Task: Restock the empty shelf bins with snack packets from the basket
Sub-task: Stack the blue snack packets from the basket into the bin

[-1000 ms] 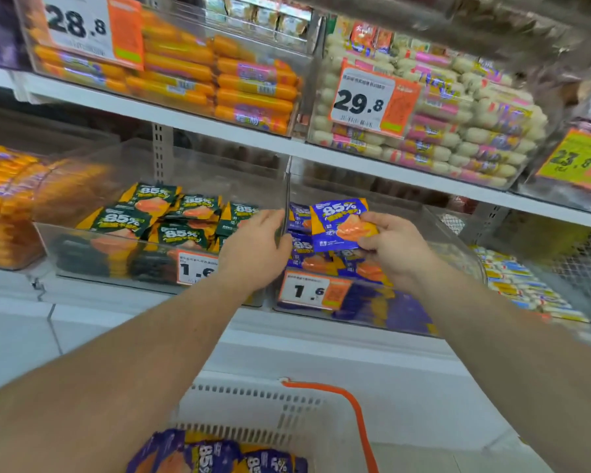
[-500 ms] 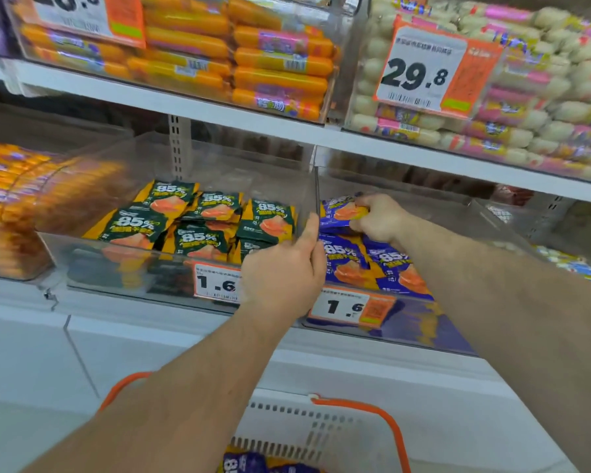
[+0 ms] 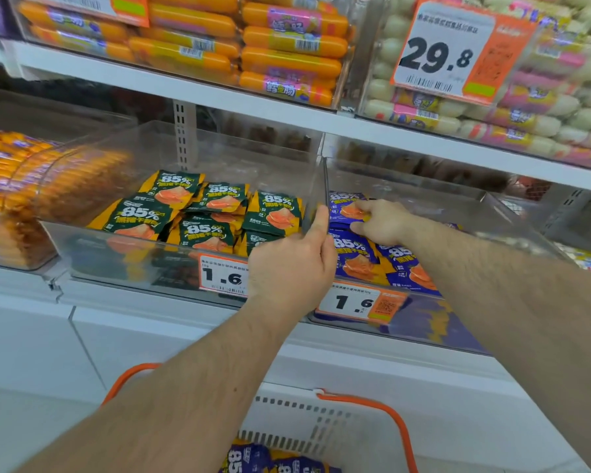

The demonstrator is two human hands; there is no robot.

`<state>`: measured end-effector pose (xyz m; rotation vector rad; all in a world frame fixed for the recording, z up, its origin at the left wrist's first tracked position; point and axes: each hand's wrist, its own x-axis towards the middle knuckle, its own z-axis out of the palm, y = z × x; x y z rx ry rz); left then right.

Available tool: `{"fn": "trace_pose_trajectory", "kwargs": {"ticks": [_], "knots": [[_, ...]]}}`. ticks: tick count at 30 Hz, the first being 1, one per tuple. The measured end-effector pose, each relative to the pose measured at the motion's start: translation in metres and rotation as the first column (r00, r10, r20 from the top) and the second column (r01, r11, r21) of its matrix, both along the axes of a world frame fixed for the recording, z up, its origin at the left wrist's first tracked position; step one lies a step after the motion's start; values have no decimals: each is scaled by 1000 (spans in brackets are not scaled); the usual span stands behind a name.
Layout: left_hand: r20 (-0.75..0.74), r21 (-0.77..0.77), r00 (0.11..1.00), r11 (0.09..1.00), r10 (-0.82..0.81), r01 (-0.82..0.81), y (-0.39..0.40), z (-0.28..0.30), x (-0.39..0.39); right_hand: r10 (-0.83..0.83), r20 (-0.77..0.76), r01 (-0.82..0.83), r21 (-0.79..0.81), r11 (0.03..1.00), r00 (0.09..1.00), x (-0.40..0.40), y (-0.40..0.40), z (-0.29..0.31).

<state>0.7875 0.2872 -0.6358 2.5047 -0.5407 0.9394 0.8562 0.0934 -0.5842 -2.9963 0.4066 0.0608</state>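
Note:
A white basket (image 3: pixel 335 418) with orange handles sits low in the view, with blue snack packets (image 3: pixel 253 459) in it. On the middle shelf a clear left bin (image 3: pixel 123 247) holds green packets (image 3: pixel 202 206). The clear right bin (image 3: pixel 512 216) holds several blue packets (image 3: pixel 359 257) on its left side. My left hand (image 3: pixel 290 264) grips the wall between the two bins, thumb pointing up along it. My right hand (image 3: pixel 382 221) reaches into the right bin and pinches a blue packet (image 3: pixel 345 208) at the back left, on top of the others.
Price tags reading 1.6 (image 3: pixel 359 303) hang on both bin fronts. The shelf above carries bins of orange sausages (image 3: pixel 287 63) and pale sausages (image 3: pixel 543 114). Another bin of orange sticks (image 3: pixel 17 186) stands at the left. A white cabinet front (image 3: pixel 151 339) lies below the shelf.
My right hand has carried the blue packet from above the bin front down and deeper into the right bin. My left hand stays on the bin wall. The view has moved closer.

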Motion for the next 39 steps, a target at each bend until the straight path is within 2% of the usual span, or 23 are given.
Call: {"fn": "trace_pose_trajectory", "kwargs": {"ticks": [4,8,11,13,14,15,17,18,19,20,21,23,24,26,28,29,30,32,34,36,39], "knots": [[11,-16,1000,1000,-5,5,2,1,1,41,-98,-43,-14,999,994,1,5,1],[-36,4,999,1000,-4,4,3,6,-3,41,-110,-40,8,999,993,-3,6,6],[-91,8,995,1000,-26,27,2,10,-6,-17,15,17,8,1000,1000,-14,5,7],[-139,-44,989,998,-50,44,3,14,-6,-24,227,29,-18,999,973,-32,11,8],[-171,-101,982,993,-83,66,4,17,-6,19,376,0,-50,999,926,-44,18,7],[-183,-174,975,980,-129,97,5,20,-7,101,533,-56,-99,993,840,-57,26,6],[-10,-331,976,922,-216,200,10,22,-13,289,769,-193,-217,957,569,-88,46,0],[115,-365,969,898,-220,248,13,20,-15,347,825,-270,-245,931,447,-103,56,-7],[214,-389,954,877,-211,281,19,13,-19,381,851,-346,-257,902,361,-119,67,-15],[257,-418,941,853,-218,312,26,2,-26,384,866,-415,-237,878,319,-135,77,-27],[236,-463,944,827,-232,319,33,-14,-35,363,877,-471,-188,862,314,-149,87,-40],[54,-556,964,794,-260,245,43,-52,-57,284,867,-516,-37,856,409,-169,101,-82],[-97,-560,957,810,-273,174,46,-73,-67,243,831,-498,46,866,500,-176,107,-106],[-436,-466,854,883,-284,56,48,-114,-78,181,638,-395,209,895,748,-184,110,-156],[-661,-330,698,942,-277,62,54,-146,-84,110,280,-209,351,913,954,-193,110,-201],[-726,-280,632,956,-270,86,59,-157,-86,66,111,-105,395,913,992,-199,108,-223],[-777,-244,575,965,-256,101,64,-166,-89,18,-41,1,418,909,999,-205,105,-249],[-852,-191,478,977,-213,95,70,-180,-93,-60,-310,200,446,872,949,-217,104,-290],[-885,-155,428,983,-182,97,73,-191,-95,-51,-484,281,418,864,874,-231,104,-322],[-899,-156,395,981,-191,119,72,-201,-95,-13,-585,271,356,894,811,-241,106,-337],[-912,-150,365,979,-190,135,71,-212,-94,-25,-622,294,333,896,782,-250,105,-354]]}}
